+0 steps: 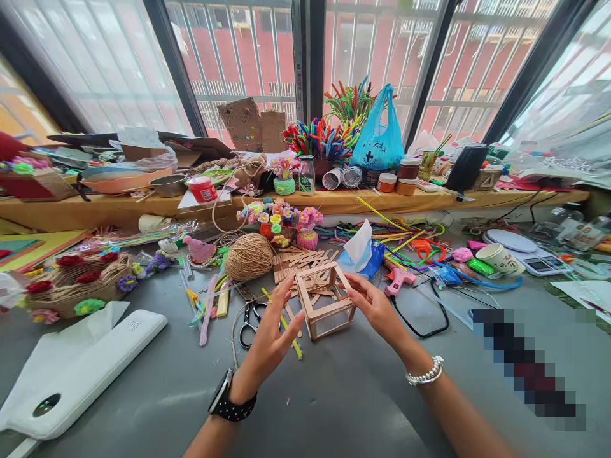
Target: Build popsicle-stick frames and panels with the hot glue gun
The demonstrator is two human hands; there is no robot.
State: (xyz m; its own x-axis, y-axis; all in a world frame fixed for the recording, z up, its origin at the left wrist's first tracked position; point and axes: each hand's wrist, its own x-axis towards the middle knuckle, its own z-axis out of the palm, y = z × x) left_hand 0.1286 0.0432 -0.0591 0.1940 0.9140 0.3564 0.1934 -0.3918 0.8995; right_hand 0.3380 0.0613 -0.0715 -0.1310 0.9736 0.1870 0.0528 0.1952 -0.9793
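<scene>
Seen from the head camera, the left hand [270, 340] and right hand [377, 308] pinch opposite sides of a wooden stick cube frame [329, 302], which rests on the grey table [344, 394]. Just behind the frame lie loose wooden sticks [300, 259] and a ball of twine [249, 256]; scissors [249, 321] sit beside the left fingers. The blue bag [379, 137] farther back bears unreadable print.

Toward the back of my table [334, 407] sits a ball of twine [249, 257], with scissors [250, 321] lying nearer me. A white case [90, 375] rests at the left edge, a basket of felt flowers [76, 283] behind it. A pink glue gun [398, 278] lies right of centre. A blue bag [377, 137] stands on the ledge [119, 208] along the far edge.
</scene>
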